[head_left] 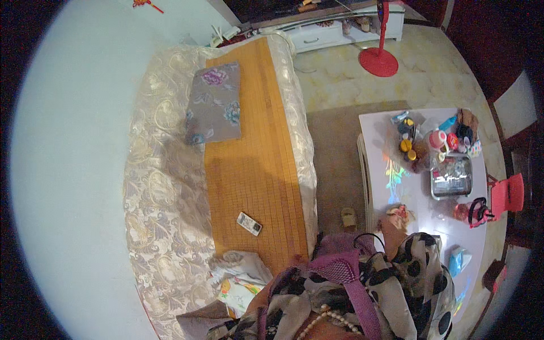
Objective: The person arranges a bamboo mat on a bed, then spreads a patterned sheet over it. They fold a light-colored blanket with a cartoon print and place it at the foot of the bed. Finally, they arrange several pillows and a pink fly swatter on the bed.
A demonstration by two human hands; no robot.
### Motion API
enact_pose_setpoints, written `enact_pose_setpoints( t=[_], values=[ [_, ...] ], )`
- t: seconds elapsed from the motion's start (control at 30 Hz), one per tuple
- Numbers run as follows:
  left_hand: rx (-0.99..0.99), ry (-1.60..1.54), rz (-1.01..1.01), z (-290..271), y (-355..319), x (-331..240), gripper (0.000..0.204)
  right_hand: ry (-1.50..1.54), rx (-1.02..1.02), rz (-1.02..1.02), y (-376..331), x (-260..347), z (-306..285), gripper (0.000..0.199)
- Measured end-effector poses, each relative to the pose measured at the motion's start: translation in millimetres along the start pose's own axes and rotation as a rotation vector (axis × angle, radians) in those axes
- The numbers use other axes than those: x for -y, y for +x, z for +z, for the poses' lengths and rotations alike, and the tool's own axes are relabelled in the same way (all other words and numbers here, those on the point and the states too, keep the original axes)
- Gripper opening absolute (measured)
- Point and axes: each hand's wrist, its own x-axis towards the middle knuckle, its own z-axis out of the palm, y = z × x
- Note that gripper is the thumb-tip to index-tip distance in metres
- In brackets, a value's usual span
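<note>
My right arm reaches to the near left part of the pale table point(382, 133). My right hand point(399, 217) is over the tabletop, and its fingers are too smeared to tell whether they hold anything. At my left side, a strip of my left arm point(259, 300) shows beside a white cloth or bag point(241, 283) with a colourful print. My left hand itself is hidden around there, so its grip does not show. A pale remote control point(249, 223) lies on the brown woven mat point(255, 170) ahead of that side.
The mat covers a patterned sofa point(156, 226), with a grey floral cushion cover point(215, 102) on it. The table bears a clear-lidded tray point(451, 177), several bottles point(406, 145), a pink-handled jug point(473, 212) and a blue tissue pack point(458, 260). Beyond stand a red fan base point(378, 62) and red chair point(507, 192).
</note>
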Motion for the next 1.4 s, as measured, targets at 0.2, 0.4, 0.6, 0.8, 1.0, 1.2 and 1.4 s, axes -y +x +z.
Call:
enact_pose_setpoints(
  t=[0.2, 0.4, 0.6, 0.8, 1.0, 1.2, 1.4],
  values=[
    [0.127, -0.472, -0.03, -119, 117, -122, 0.051, 0.91, 0.934, -0.14, 12, 223, 60, 0.033],
    [0.255, -1.395, 0.124, -287, 208, -262, 0.066, 0.783, 1.463, -0.26, -103, 424, -2, 0.051],
    [0.502, -1.981, 0.284, -396, 266, -348, 0.06, 0.191, 1.275, -0.35, -92, 488, -50, 0.049],
    [0.54, -1.726, 0.162, -406, 331, -367, 0.044, -0.115, 1.082, -0.637, -70, 576, -72, 0.057],
    [0.323, -1.647, -0.036, -388, 381, -390, 0.038, -0.199, 0.559, -1.234, 28, 577, -6, 0.066],
    [-0.218, -0.694, 0.508, -394, 387, -385, 0.039, -0.218, 0.705, -1.153, 31, 612, 24, 0.054],
    [-0.031, -1.203, 0.242, -470, 432, -471, 0.047, 0.385, 1.174, -0.638, 13, 722, 2, 0.05]
  ],
)
